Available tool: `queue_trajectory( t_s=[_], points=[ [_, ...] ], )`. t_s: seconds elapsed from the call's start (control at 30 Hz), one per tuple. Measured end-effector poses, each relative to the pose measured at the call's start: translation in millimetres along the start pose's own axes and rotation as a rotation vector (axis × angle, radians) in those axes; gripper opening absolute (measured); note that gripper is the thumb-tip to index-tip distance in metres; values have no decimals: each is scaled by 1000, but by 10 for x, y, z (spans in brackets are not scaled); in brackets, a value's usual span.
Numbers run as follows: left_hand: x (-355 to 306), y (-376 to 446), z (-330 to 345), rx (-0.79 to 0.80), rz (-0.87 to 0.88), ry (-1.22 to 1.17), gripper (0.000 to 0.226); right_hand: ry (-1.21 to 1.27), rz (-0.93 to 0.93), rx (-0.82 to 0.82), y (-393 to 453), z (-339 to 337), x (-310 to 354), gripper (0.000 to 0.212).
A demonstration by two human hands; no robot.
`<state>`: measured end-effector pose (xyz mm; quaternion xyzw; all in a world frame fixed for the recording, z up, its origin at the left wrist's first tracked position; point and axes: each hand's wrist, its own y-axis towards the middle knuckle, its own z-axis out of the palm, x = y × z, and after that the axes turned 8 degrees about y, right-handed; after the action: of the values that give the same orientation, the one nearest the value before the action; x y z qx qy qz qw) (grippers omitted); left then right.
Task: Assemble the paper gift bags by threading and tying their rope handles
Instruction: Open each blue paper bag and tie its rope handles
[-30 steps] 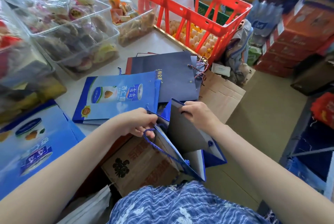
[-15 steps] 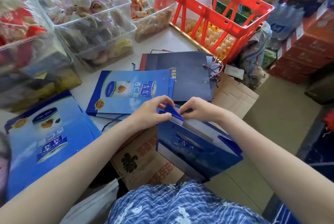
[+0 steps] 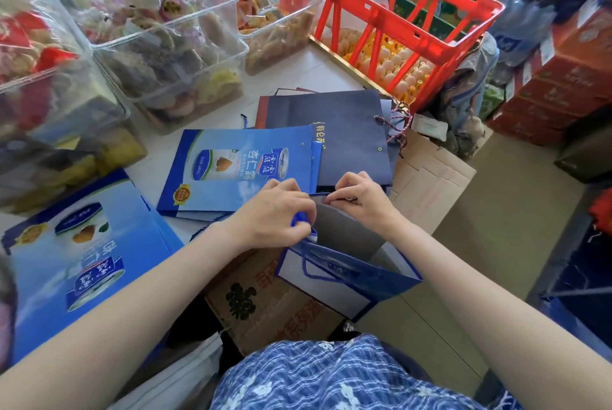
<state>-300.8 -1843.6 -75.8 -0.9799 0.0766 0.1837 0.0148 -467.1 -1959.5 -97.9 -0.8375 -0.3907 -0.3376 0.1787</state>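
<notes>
A blue paper gift bag (image 3: 347, 280) stands open in front of me over a cardboard box, its white inside showing. A blue rope handle (image 3: 308, 265) loops down its near wall. My left hand (image 3: 275, 214) pinches the bag's near left top corner. My right hand (image 3: 361, 199) pinches the far top edge of the same bag. Flat blue bags (image 3: 238, 167) with a can picture lie on the white table beyond my hands. Another flat blue bag (image 3: 82, 260) lies at the left.
Dark navy flat bags (image 3: 351, 131) with twisted cords lie behind. Clear tubs of wrapped snacks (image 3: 159, 42) fill the left of the table. A red crate (image 3: 390, 22) over eggs stands at the back. Cardboard boxes (image 3: 265, 303) sit below the table edge.
The bag has turned from lying tilted with its side towards me to standing open. My left hand shifted from the rope loop to the bag's top corner. The view moved closer.
</notes>
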Motion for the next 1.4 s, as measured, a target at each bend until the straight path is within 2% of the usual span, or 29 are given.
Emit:
queue_trajectory(
  t_s=[0.07,0.1,0.17,0.23,0.3,0.4,0.5,0.6,0.7,0.77,0.87,0.9,0.97,1.0,1.07,1.2,1.27,1.4],
  points=[
    [4,164,-38,17,-208,-79,37,32,-18,53,59,-9,12,18],
    [-3,249,-40,16,-302,-29,41,54,-38,64,95,-16,15,18],
    [-39,398,-40,62,-448,127,41,85,-103,14,169,-26,0,17],
    [-80,489,-14,151,-569,162,40,82,-166,-89,226,-41,-44,15],
    [-95,540,13,179,-664,114,42,100,-212,-173,272,-64,-64,13],
    [-112,612,8,169,-814,-57,49,179,-261,-203,294,-89,-25,13],
    [-170,648,-9,152,-911,-236,46,396,-196,-210,162,-81,81,15],
    [-126,637,41,80,-889,-377,36,512,-127,-147,-17,-64,118,16],
    [-173,573,58,48,-832,-503,25,553,46,-71,-71,-97,102,12],
    [-239,512,70,-7,-790,-398,26,504,136,-60,-70,-112,97,11],
    [-247,373,126,-184,-728,-240,22,410,153,-58,-32,-109,124,10],
    [-248,306,142,-271,-664,-172,21,404,151,-51,-19,-97,147,10],
    [-215,182,202,-401,-426,117,27,391,139,-35,1,-65,185,10],
    [-198,129,240,-437,-315,258,31,392,140,-29,9,-54,200,11],
    [-160,47,282,-439,-199,384,33,460,191,-3,29,-63,224,12],
    [-118,4,255,-480,-249,204,24,575,285,65,94,-89,301,11],
    [-134,8,256,-479,-240,127,15,594,325,45,119,-75,346,9],
    [-122,-23,245,-417,-188,79,16,716,420,-5,86,-30,389,20]
  ],
)
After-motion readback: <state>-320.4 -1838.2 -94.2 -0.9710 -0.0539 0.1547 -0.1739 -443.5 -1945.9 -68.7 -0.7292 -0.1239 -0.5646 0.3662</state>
